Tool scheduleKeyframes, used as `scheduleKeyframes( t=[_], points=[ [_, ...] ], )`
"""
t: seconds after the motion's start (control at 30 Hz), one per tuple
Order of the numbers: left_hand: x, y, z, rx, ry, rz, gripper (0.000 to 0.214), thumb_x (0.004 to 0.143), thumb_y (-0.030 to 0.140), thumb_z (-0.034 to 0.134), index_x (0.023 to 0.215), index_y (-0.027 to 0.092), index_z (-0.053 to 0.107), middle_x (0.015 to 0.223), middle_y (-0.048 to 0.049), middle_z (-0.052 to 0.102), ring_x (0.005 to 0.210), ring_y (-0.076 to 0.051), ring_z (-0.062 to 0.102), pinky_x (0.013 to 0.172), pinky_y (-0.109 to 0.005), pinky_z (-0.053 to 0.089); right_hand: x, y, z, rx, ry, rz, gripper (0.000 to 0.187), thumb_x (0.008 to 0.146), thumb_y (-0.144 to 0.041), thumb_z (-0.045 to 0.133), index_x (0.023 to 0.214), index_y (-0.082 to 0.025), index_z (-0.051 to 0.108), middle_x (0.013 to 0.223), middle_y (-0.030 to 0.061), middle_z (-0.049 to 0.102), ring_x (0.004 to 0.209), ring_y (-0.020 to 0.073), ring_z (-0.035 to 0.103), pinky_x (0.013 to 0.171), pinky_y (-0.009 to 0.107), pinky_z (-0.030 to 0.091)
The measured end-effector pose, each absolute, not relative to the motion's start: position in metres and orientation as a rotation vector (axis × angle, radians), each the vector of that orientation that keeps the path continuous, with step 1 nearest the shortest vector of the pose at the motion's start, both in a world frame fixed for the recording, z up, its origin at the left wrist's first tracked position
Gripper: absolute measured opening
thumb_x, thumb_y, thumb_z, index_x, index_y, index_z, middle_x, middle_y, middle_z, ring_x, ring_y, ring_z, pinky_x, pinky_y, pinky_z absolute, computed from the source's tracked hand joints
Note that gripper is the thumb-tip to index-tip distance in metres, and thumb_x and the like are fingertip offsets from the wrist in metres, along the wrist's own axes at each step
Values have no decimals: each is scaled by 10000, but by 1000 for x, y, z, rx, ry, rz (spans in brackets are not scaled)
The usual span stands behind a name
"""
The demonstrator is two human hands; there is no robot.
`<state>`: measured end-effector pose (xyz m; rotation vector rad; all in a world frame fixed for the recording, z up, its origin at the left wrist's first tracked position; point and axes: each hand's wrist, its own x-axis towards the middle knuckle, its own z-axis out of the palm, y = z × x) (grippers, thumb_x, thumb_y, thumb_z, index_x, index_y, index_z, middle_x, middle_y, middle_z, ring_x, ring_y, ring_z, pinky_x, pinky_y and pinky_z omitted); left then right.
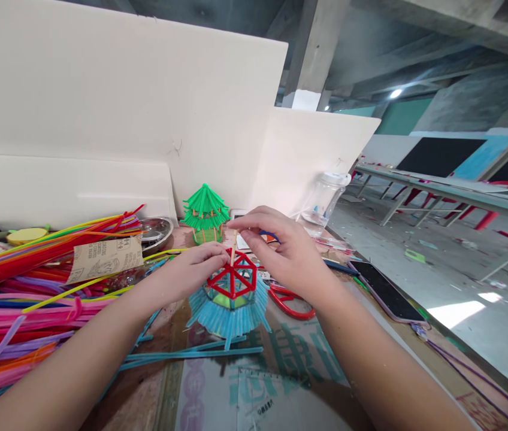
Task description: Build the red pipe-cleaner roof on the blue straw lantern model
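Note:
A small pagoda-like model stands in front of me, with a skirt of light blue pipe cleaners [229, 320] below and a red spoked frame [232, 288] on top. A thin wooden stick [233, 246] rises upright at the frame's centre. My right hand [276, 242] pinches the stick's upper end between thumb and fingers. At the frame's left edge, my left hand [193, 269] has its fingers closed, thumb and fingertips by the stick's lower end. Whether those fingers grip the frame or the stick is hidden. Behind stands a green tiered pagoda model [205, 218].
Bundles of coloured pipe cleaners [24, 314] cover the left side. Loose blue pipe cleaners [200, 352] and a clear ruler [265, 389] lie in front. To the right are red loops [292, 308], a phone [386, 290] and a plastic jar [323, 200]. White boards [114, 90] stand behind.

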<state>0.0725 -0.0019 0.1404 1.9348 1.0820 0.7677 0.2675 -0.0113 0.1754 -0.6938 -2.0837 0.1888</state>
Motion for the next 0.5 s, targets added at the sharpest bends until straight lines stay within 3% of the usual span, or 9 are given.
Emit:
scheduleKeyframes(
  t=[0.4, 0.5],
  points=[
    [71, -3, 141, 1937, 1103, 760, 369, 905, 511, 462, 956, 212, 673, 1065, -26, 708, 1053, -243, 632, 956, -361, 489, 266, -13, 176, -785, -1993, 249, 207, 936, -180, 553, 1114, -187, 658, 996, 45, 694, 897, 144, 631, 807, 300, 500],
    [71, -2, 142, 2030, 1128, 775, 395, 907, 521, 452, 936, 204, 685, 1107, -48, 694, 1083, -259, 613, 958, -370, 484, 267, -11, 176, -842, -1903, 274, 55, 912, -229, 595, 937, -189, 623, 857, 14, 659, 791, 136, 602, 722, 284, 477]
  ],
)
